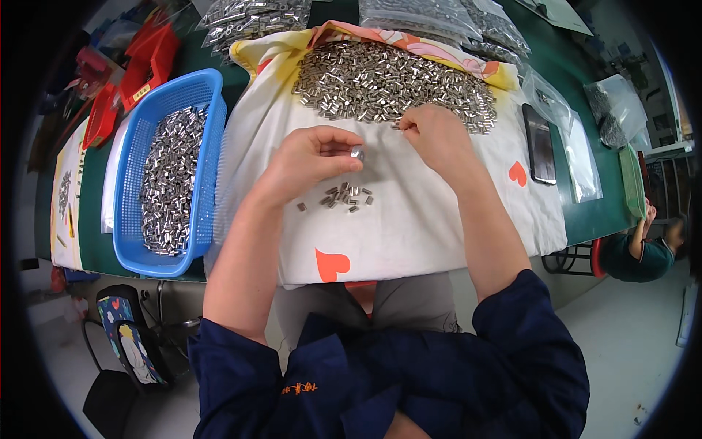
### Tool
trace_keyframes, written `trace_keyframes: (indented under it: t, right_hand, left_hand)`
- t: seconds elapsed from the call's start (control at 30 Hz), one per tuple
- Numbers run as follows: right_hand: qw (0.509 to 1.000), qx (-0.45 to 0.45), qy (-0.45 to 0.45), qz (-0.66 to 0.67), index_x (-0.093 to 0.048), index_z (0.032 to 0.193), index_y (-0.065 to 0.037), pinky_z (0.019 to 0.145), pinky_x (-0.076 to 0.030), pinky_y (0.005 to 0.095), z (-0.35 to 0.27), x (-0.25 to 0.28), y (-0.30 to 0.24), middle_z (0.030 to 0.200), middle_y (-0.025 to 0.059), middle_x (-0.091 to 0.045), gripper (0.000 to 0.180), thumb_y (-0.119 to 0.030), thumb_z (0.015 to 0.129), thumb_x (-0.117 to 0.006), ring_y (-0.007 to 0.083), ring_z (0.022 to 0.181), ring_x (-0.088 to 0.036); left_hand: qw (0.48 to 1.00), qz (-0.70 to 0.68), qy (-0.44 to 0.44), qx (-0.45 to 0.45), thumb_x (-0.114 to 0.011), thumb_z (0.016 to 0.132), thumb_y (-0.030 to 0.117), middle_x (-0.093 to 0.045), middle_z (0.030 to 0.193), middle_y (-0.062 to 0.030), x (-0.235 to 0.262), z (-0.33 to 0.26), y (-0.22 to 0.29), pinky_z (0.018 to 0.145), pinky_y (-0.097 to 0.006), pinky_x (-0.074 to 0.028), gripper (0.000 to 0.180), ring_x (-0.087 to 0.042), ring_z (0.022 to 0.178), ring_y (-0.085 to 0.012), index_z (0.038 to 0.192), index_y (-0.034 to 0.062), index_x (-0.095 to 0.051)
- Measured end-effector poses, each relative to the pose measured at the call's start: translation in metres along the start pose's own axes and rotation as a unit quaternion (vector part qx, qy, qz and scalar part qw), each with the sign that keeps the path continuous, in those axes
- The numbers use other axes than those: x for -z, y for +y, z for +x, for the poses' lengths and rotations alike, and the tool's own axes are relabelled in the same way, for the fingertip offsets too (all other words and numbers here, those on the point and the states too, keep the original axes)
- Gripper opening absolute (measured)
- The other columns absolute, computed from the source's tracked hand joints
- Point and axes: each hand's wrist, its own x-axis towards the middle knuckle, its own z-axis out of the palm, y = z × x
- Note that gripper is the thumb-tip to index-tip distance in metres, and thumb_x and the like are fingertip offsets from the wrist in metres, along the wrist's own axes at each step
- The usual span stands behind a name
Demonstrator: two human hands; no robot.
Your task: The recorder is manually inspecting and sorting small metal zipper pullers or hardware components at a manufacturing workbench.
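Note:
A wide heap of small silvery metal cylinders (387, 77) lies on a white cloth with red hearts (409, 234). My left hand (311, 157) is closed, pinching a short shiny metal cylinder (357, 152) between thumb and fingers, above the cloth. At the near edge of the heap, my right hand (435, 135) has its fingers pressed together. A little metal shows at its fingertips, too small to tell whether it is gripped or only touched. Below my left hand lies a small loose group of the same metal cylinders (345, 196), with one apart to its left.
To the left stands a blue plastic basket (208, 157) full of metal cylinders. Red bins (150, 62) sit behind it. A phone (539, 143) and clear bags (581, 157) lie at the right. Bagged metal parts (256, 18) line the back. Another person (640, 252) sits far right.

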Motion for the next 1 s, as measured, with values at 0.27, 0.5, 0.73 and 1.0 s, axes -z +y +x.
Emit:
trace_keyframes:
  t: [0.27,0.5,0.73,1.0]
  right_hand:
    - [0.939,-0.044,-0.069,0.335,-0.062,0.078,-0.003,0.064,-0.044,0.027,-0.003,0.017,-0.038,0.074,0.0053,-0.06,0.007,-0.007,0.073,-0.059,0.0149,0.067,-0.055]
    - [0.931,-0.002,-0.053,0.362,-0.063,0.08,-0.003,0.062,-0.045,0.0251,-0.008,0.012,-0.049,0.075,0.0059,-0.062,0.009,-0.006,0.072,-0.06,0.0135,0.066,-0.056]
    - [0.963,0.06,0.058,0.258,-0.063,0.079,-0.003,0.059,-0.046,0.0258,-0.013,-0.003,-0.053,0.073,0.0065,-0.062,0.009,-0.005,0.07,-0.061,0.0139,0.065,-0.057]
    - [0.931,0.019,-0.053,0.362,-0.061,0.078,-0.003,0.059,-0.046,0.0286,-0.007,0.008,-0.045,0.071,0.009,-0.062,0.01,-0.008,0.07,-0.061,0.0181,0.064,-0.06]
  left_hand:
    - [0.997,-0.07,0.029,-0.024,-0.064,0.074,0.001,-0.063,0.085,-0.0066,0.006,0.0,-0.004,0.069,-0.02,-0.047,0.029,-0.059,0.076,-0.0097,0.101,-0.0019,-0.057]
    - [0.996,-0.072,0.037,-0.03,-0.064,0.074,0.001,-0.063,0.085,-0.0076,0.006,0.001,-0.005,0.07,-0.02,-0.047,0.03,-0.06,0.077,-0.0108,0.103,-0.0026,-0.056]
    - [0.997,-0.058,0.047,-0.021,-0.065,0.074,0.002,-0.063,0.085,-0.0079,0.004,0.002,-0.005,0.069,-0.02,-0.046,0.03,-0.06,0.077,-0.0106,0.102,-0.0025,-0.057]
    - [0.999,-0.031,0.038,-0.015,-0.066,0.073,0.003,-0.063,0.087,-0.0076,0.004,-0.001,-0.001,0.068,-0.02,-0.047,0.03,-0.059,0.078,-0.01,0.101,-0.0027,-0.058]
